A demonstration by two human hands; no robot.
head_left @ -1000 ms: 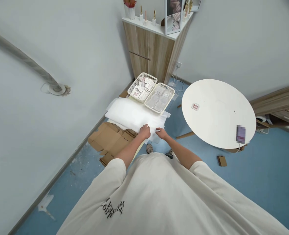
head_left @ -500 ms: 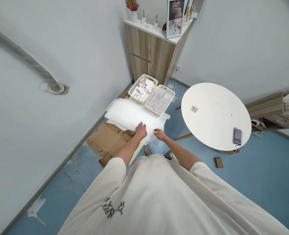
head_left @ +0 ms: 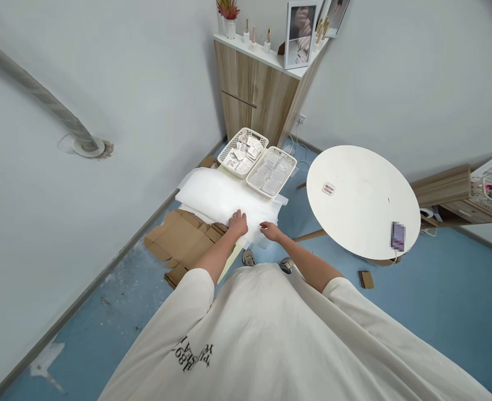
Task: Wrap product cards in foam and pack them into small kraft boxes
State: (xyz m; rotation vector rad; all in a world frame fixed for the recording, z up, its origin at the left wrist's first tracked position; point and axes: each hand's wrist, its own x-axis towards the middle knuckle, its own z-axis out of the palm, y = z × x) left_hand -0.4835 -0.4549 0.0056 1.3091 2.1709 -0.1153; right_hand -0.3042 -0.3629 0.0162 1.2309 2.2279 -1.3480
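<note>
A stack of thin white sheets (head_left: 216,192), which look like packing foam, lies low in front of me. My left hand (head_left: 238,224) rests on its near part with the fingers spread. To the right, my right hand (head_left: 270,230) is at the sheets' near right side, thumb and fingers drawn together as in a pinch. Whatever is between those fingertips is too small to make out. Flattened brown cardboard (head_left: 183,239) lies beside the stack, left of my left forearm.
Behind the sheets stand a white basket of small printed packets (head_left: 246,151) and a white basket of clear plastic cases (head_left: 271,171). A round white table (head_left: 363,195) bears a small case and a blurred phone. A wooden cabinet (head_left: 258,89) fills the corner; a small brown box (head_left: 366,279) lies on the floor.
The view has shifted slightly, so the table and walls sit a little differently. Both hands keep nearly the same place and pose over the white sheets.
</note>
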